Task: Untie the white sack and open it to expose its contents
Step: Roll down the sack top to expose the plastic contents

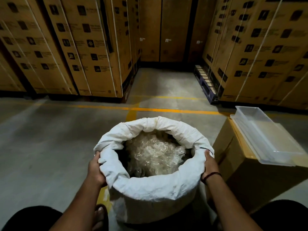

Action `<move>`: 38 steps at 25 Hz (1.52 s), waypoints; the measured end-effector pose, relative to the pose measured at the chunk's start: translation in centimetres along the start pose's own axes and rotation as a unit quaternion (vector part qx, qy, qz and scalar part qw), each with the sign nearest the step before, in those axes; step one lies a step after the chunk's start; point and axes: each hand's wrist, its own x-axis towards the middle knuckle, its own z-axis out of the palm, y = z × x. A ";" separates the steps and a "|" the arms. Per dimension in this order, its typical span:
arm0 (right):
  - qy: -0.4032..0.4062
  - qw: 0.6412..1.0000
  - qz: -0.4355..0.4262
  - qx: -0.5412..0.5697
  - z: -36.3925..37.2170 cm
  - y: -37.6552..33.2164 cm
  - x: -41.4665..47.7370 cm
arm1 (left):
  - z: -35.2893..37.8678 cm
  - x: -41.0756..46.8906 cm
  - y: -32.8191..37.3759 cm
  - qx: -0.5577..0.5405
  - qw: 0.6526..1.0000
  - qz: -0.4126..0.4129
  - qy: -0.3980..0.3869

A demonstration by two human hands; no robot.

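The white sack point(150, 194) stands on the floor point(50, 139) between our knees, mouth rolled down over a pale, crinkly translucent tangle point(155, 155). Its woven cloth looks soft and floppy and the load seems light and springy, so we judge the thick rolled rim the best hold. There the fingers of our left hand point(96, 167) and right hand point(210, 165) curl round the fold, their tips buried in it. We cannot tell what the filling is or what lies beneath it. The dark strand point(205, 148) by the right hand may be the tie, and the sack's base is hidden.
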 end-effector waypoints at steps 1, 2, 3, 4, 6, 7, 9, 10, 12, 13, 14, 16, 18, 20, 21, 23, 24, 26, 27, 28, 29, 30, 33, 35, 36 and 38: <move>0.014 0.999 -0.001 -0.052 0.2 -0.4 0.2 | 1.1 -1.3 0.8 -0.015 0.987 -0.078 0.141; 0.052 0.988 -0.012 -0.142 0.4 -0.9 0.5 | 2.2 -1.6 1.3 0.007 0.975 -0.070 0.212; 0.112 0.960 -0.049 -0.253 0.8 -1.6 0.5 | 2.8 -1.7 2.6 0.033 0.959 -0.052 0.277; 0.166 0.918 -0.113 -0.343 1.5 -2.4 0.4 | 3.4 -1.8 4.0 0.124 0.928 -0.001 0.351; 0.213 0.806 -0.307 -0.459 4.3 -3.7 -0.5 | 5.2 -0.2 5.7 0.388 0.769 0.192 0.470; 0.172 0.764 -0.365 -0.504 6.2 -4.0 -0.6 | 6.8 0.4 6.0 0.491 0.705 0.277 0.431; 0.068 0.690 -0.388 -0.608 9.7 -3.6 0.8 | 9.5 2.7 5.3 0.663 0.611 0.319 0.292; 0.038 0.640 -0.392 -0.660 10.7 -3.2 1.8 | 9.9 4.2 4.8 0.730 0.564 0.302 0.242; 0.017 0.546 -0.393 -0.740 11.3 -3.0 4.5 | 10.0 7.1 3.9 0.826 0.476 0.240 0.182; 0.017 0.537 -0.379 -0.753 11.4 -3.2 5.9 | 9.6 8.5 3.6 0.854 0.449 0.206 0.162; 0.022 0.550 -0.363 -0.752 11.4 -3.4 7.2 | 9.1 9.7 3.4 0.870 0.437 0.171 0.153; 0.027 0.582 -0.346 -0.736 11.7 -3.4 9.6 | 7.9 12.1 3.2 0.864 0.455 0.132 0.172; 0.001 0.596 -0.343 -0.726 12.2 -3.3 11.5 | 6.8 14.2 3.2 0.846 0.496 0.099 0.171; -0.043 0.628 -0.321 -0.708 12.8 -3.8 12.6 | 6.3 15.6 4.3 0.782 0.611 0.050 0.109; -0.073 0.669 -0.296 -0.678 13.2 -4.6 13.2 | 6.3 16.1 5.4 0.705 0.705 0.041 0.065; -0.165 0.763 -0.235 -0.579 14.0 -7.0 14.7 | 7.1 17.0 8.6 0.515 0.856 0.030 0.029; -0.212 0.799 -0.192 -0.529 14.1 -8.4 15.6 | 7.5 17.4 10.0 0.446 0.894 0.028 0.027; -0.243 0.841 -0.102 -0.473 14.4 -10.5 16.9 | 7.3 18.5 10.8 0.367 0.930 -0.020 0.014; -0.220 0.843 -0.096 -0.481 14.7 -10.9 17.4 | 6.8 19.0 10.2 0.344 0.937 -0.056 0.010; -0.186 0.834 -0.117 -0.506 15.0 -10.9 17.7 | 6.0 20.0 8.9 0.340 0.936 -0.085 0.025; -0.147 0.820 -0.148 -0.533 15.6 -10.5 17.6 | 5.5 20.9 7.6 0.367 0.924 -0.093 0.056; -0.092 0.805 -0.180 -0.558 16.5 -9.8 17.2 | 5.2 21.8 6.5 0.415 0.902 -0.072 0.095; 0.068 0.680 -0.353 -0.639 18.2 -7.3 15.5 | 8.1 21.6 5.2 0.626 0.733 0.097 0.249; 0.123 0.552 -0.489 -0.664 17.1 -5.1 13.3 | 11.0 19.9 5.4 0.706 0.613 0.231 0.269; 0.124 0.527 -0.511 -0.667 16.2 -4.0 12.1 | 11.6 19.4 5.5 0.725 0.589 0.249 0.256; 0.103 0.513 -0.481 -0.703 14.0 -1.5 10.0 | 12.1 17.4 5.1 0.747 0.576 0.219 0.250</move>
